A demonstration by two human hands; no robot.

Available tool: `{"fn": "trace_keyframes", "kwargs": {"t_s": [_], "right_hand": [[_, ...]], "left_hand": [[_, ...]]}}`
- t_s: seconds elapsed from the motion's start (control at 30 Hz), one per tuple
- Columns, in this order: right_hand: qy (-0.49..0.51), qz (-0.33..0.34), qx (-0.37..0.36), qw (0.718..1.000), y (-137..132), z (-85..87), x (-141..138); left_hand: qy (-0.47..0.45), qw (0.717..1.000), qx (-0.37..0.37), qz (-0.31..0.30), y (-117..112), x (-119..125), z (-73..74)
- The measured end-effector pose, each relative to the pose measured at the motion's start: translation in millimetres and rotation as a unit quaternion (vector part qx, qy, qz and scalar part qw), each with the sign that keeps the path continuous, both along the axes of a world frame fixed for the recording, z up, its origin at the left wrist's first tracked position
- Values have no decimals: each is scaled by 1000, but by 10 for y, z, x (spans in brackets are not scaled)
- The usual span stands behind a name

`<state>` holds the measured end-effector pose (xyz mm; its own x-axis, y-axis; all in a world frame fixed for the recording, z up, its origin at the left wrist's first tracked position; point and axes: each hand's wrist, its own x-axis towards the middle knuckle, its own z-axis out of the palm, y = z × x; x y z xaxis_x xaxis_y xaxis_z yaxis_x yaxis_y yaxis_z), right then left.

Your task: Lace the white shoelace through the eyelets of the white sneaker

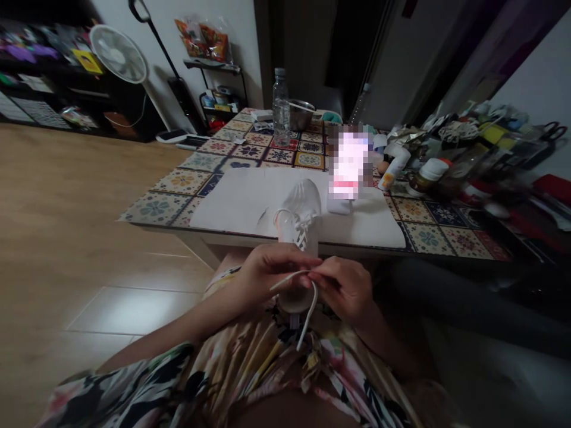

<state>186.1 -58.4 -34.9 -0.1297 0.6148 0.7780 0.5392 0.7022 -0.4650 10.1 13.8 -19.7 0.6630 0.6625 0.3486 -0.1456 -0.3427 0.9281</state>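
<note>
A white lace-up shoe [300, 205] points away from me, its toe over a white sheet [232, 199] at the table's near edge and its heel by my lap. Crossed laces show along its front. Over its rear part, both my hands meet. My left hand [279, 264] pinches a white shoelace [308, 315] between thumb and fingers. Close against it, my right hand [345, 285] pinches the same lace with bent fingers. One loose end sticks out to the left; another hangs down toward my patterned clothing. My hands hide part of the shoe.
A lit phone [350, 166], blurred out, stands on the sheet right of the shoe. Farther back on the tiled-pattern table [178, 181] are a clear bottle [281, 110] and a metal bowl [302, 114]. Jars and clutter, including a white-lidded jar [428, 177], crowd the right side.
</note>
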Motion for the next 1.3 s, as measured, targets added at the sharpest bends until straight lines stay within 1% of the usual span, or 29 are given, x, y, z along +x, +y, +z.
{"fn": "trace_keyframes", "kwargs": {"t_s": [0.1,0.2,0.27,0.33,0.4,0.47,0.6,0.7,0.83,0.97,1.03,1.13,1.23,1.3], "right_hand": [[-32,13,25,999,-7,45,4],[-28,19,22,999,-21,63,9],[7,22,9,1000,-35,48,-3],[74,6,-7,997,-49,19,-18],[126,-22,-25,991,-56,-3,-26],[126,-28,-32,991,-57,1,-22],[36,24,-21,999,-51,74,-2],[12,26,-12,1000,-38,114,0],[-4,25,-11,1000,-10,106,-1],[-21,34,-9,999,17,75,-1],[-25,19,6,999,30,55,-4],[-30,-3,49,998,37,29,-4],[-51,-2,97,994,20,14,9],[-47,-2,102,994,8,3,18]], "left_hand": [[-28,998,51,28,10,16,-17],[-33,996,73,34,-7,-6,2],[-26,997,70,17,-29,-15,9],[-23,997,72,-18,-52,-17,10],[-26,994,97,-49,-69,-18,14],[-34,988,142,-55,-77,-24,23],[-58,976,210,2,-69,-52,29],[-55,972,226,36,-61,-75,16],[-29,976,208,55,-76,-86,25],[-32,981,175,76,-109,-70,55],[-34,986,142,84,-120,-55,61],[-29,991,91,93,-127,-35,60],[-30,993,54,96,-125,-32,49],[-29,995,17,96,-113,-38,28]]}}
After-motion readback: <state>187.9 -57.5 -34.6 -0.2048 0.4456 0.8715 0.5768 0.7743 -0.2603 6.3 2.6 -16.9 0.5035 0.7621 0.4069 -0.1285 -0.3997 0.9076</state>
